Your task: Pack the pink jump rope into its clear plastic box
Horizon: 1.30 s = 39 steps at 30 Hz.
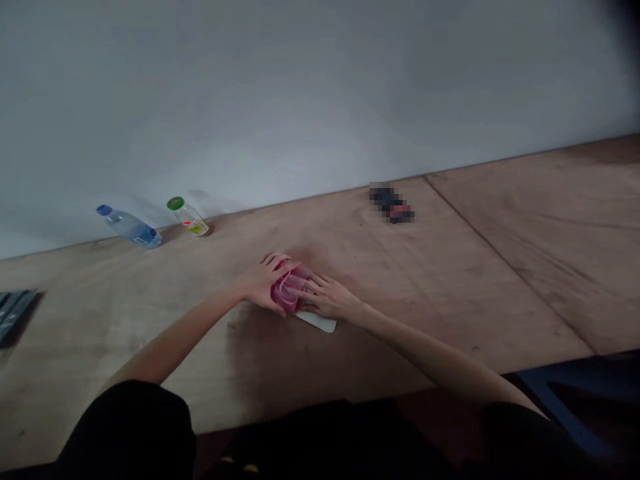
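Note:
A small pink translucent object (289,291), like a cup or bag, sits on the wooden table (450,287) between both of my hands. My left hand (264,283) wraps around its left side. My right hand (330,298) touches its right side with the fingers laid on it. A flat white card-like piece (320,322) lies on the table just under my right hand, partly hidden by it.
A clear bottle with a blue cap (129,227) and a small bottle with a green cap (189,216) stand by the white wall at the back left. A dark blurred item (391,203) lies further back. A dark slatted object (14,312) sits at the left edge.

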### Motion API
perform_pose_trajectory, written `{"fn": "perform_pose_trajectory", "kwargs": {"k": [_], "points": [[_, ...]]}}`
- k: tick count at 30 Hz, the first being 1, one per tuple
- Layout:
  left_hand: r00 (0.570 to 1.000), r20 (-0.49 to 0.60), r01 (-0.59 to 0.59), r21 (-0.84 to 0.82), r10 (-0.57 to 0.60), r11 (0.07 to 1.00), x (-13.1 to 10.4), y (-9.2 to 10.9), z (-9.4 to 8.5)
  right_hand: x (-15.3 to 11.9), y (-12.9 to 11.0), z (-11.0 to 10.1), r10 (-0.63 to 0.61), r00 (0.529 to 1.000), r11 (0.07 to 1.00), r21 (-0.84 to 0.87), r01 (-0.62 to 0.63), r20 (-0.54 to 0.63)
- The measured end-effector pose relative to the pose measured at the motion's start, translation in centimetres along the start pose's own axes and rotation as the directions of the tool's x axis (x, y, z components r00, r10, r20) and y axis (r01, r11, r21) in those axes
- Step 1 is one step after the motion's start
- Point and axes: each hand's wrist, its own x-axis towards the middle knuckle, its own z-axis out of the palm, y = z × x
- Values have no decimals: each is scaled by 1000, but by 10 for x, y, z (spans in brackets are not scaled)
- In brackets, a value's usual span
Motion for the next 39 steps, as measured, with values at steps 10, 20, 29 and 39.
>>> {"fn": "perform_pose_trajectory", "kwargs": {"k": [10,20,29,39], "points": [[977,-53,208,-17,-208,978,-47,19,9,33,-28,8,-15,1000,998,63,13,27],[944,-76,324,19,-321,946,-73,14,11,77,-30,12,-66,994,987,154,51,90],[727,-356,640,41,-588,767,-83,95,59,123,-63,41,-137,972,981,161,107,190],[298,-611,830,-213,-733,515,-91,138,106,118,-60,32,-208,969,969,161,186,132]]}}
